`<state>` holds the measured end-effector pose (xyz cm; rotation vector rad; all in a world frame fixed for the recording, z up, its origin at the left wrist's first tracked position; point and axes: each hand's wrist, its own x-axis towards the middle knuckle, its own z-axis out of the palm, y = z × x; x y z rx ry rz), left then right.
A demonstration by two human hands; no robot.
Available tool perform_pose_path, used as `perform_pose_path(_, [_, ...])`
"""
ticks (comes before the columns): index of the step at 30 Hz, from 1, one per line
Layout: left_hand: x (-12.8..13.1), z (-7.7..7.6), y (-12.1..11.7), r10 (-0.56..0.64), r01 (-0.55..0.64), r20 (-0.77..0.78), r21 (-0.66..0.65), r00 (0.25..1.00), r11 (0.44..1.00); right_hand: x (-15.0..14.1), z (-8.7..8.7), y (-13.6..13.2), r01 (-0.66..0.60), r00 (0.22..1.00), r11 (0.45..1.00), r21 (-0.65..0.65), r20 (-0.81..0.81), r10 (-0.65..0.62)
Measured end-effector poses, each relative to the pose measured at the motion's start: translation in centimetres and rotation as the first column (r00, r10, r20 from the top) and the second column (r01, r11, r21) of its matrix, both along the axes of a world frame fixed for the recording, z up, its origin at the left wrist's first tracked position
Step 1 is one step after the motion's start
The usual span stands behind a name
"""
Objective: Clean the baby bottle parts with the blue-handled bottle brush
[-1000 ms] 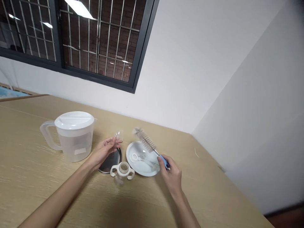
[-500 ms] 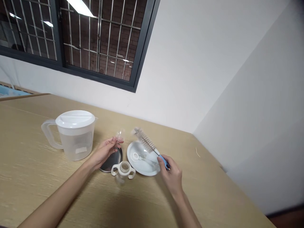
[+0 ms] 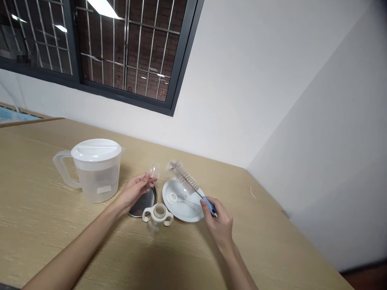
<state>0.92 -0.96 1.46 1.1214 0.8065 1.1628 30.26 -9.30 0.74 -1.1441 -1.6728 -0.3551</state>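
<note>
Between the fingers of my left hand [image 3: 137, 191] is a small clear plastic cap [image 3: 154, 170], raised over a round dark metal tray [image 3: 143, 204]. My right hand [image 3: 220, 220] grips the blue handle of a bottle brush [image 3: 189, 182], whose pale bristles point up and left above a white bowl [image 3: 189, 216]. Inside the bowl lies a white ring-shaped part [image 3: 172, 197] with a thin straw-like piece. A clear baby bottle [image 3: 155, 225] with two white handles stands uncapped at the front, between my hands.
A translucent lidded pitcher [image 3: 99, 177] with liquid in it stands at the left of the wooden table [image 3: 127, 257]. A thin white strip [image 3: 252, 192] lies to the right. Behind the table rises a wall with a barred window [image 3: 127, 52].
Both hands hold nearly the same pose, cap and brush still in them. The whole view has shifted very slightly.
</note>
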Motion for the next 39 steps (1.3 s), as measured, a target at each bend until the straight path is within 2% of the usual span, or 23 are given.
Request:
perform_pose_path(4, [0.23, 0.02, -0.21, 0.043, -0.043, -0.073, 0.004, 0.996, 0.999, -0.59, 0.00, -0.40, -0.058, 0.997, 0.997, 0.050, 0.048, 0.055])
perform_pose_path(7, [0.22, 0.10, -0.32, 0.055, -0.053, -0.068, 0.034, 0.996, 0.998, -0.93, -0.21, -0.32, -0.095, 0.990, 0.994, 0.045, 0.104, 0.090])
perform_pose_path(12, [-0.05, -0.14, 0.03, 0.082, -0.083, -0.049, -0.001, 0.995, 0.997, -0.41, -0.23, 0.14, -0.021, 0.996, 1.000, 0.017, 0.083, 0.019])
perform_pose_path(18, [-0.07, -0.53, 0.45, 0.016, -0.012, 0.059, -0.076, 0.998, 0.997, -0.37, 0.28, -0.22, 0.001, 0.999, 1.000, 0.029, 0.042, -0.002])
perform_pose_path(23, [-0.06, 0.06, -0.03, -0.031, 0.046, 0.147, -0.098, 0.989, 0.994, -0.57, 0.32, -0.37, -0.031, 0.998, 0.998, 0.053, 0.058, 0.028])
perform_pose_path(30, [-0.06, 0.31, -0.44, -0.063, 0.075, 0.155, -0.069, 0.986, 0.995, -0.56, -0.06, -0.20, -0.083, 0.993, 0.995, 0.054, 0.087, 0.078])
perform_pose_path(34, [-0.12, 0.28, -0.34, -0.066, 0.072, 0.135, -0.039, 0.989, 0.997, -0.35, 0.13, -0.10, -0.040, 0.996, 0.998, 0.051, 0.077, 0.036])
perform_pose_path(37, [-0.06, 0.26, -0.30, -0.028, 0.028, 0.090, 0.003, 0.996, 1.000, -0.03, 0.38, -0.02, 0.014, 0.999, 0.997, 0.075, 0.040, -0.017])
perform_pose_path(39, [0.10, 0.18, -0.25, 0.040, -0.041, 0.038, 0.048, 0.998, 0.998, 0.06, 0.49, -0.05, 0.024, 0.999, 0.996, 0.087, 0.022, -0.026])
